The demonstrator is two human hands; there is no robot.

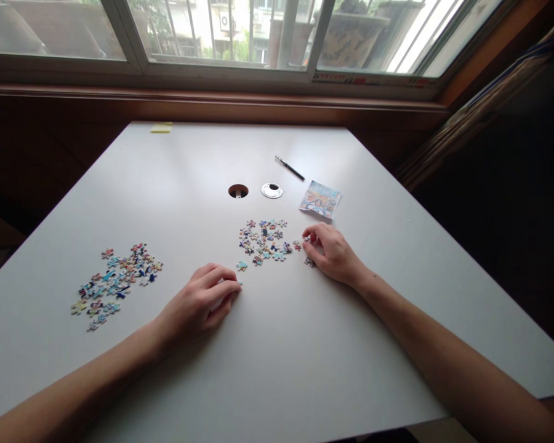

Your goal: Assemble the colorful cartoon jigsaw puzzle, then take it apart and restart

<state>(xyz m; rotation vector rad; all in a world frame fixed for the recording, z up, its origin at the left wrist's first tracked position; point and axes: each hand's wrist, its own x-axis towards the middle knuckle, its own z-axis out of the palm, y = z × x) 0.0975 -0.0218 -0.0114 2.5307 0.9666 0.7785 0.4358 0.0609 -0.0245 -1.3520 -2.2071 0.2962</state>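
Two heaps of small jigsaw pieces lie on a white table [277, 369]. The left heap [117, 283] is spread out near the table's left side. The middle heap [264, 241] lies just below the cable hole. My right hand [333, 253] rests at the right edge of the middle heap, fingers curled in a pinch on a small puzzle piece. My left hand [202, 304] lies on the table with its fingers curled together, the fingertips touching a pale piece. A single light-blue piece [242, 266] sits just above those fingertips.
A small printed puzzle picture [320, 199] lies at the right of the hole. A black pen [289, 168] lies behind it. A round cable hole [238, 191] and its loose cap [272, 190] sit mid-table. A yellow sticky pad [161, 128] is at the far edge, below the window.
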